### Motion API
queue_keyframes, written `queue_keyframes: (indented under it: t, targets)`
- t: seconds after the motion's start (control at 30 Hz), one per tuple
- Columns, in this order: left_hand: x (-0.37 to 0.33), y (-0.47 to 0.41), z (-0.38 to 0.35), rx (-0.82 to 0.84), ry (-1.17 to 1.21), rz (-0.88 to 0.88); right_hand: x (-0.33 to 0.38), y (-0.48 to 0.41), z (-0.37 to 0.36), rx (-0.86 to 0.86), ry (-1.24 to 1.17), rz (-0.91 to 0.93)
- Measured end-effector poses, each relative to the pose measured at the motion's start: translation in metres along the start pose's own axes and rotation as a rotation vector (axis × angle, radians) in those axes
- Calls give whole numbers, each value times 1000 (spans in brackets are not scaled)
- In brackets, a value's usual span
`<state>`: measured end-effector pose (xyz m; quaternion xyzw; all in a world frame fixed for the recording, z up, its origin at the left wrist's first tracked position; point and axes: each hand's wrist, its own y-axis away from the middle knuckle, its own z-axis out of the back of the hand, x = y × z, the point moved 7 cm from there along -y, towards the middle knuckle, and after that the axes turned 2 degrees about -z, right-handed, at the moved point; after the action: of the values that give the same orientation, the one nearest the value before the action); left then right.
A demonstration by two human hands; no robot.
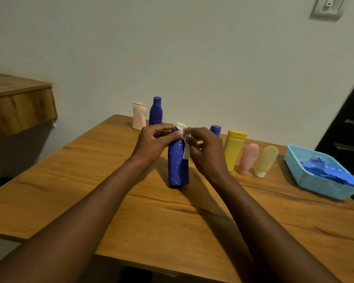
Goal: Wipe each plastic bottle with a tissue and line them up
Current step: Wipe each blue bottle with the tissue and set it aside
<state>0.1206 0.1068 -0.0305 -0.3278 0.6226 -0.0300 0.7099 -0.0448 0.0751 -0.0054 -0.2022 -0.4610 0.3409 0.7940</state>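
At the middle of the wooden table point(70, 180) a speckled blue bottle point(178, 166) stands upright. The left hand point(155, 139) and right hand point(204, 150) both pinch a white tissue point(186, 153) at its cap. Just right stand a yellow bottle point(233, 148), a pink tube point(248, 158) and a yellow tube point(266, 160).

On the table point(172, 227), a bottle point(177, 168) stands centre, a pair point(155, 114) behind-left, a row point(234, 149) right, basket point(319, 185) beyond.

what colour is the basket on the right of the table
The basket is light blue, and the head view shows it clearly.
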Motion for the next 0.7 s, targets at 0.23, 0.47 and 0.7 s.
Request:
queue_keyframes:
  t: [0.23,0.47,0.7]
  targets:
    - [13,7,0,2,80,70,-9,10,-17,-5,-21,-25]
    - [13,5,5,-54,134,108,-10,21,-13,64,-25,-14]
    - [12,6,2,-17,160,123,-2,14,-7,-12,8,81]
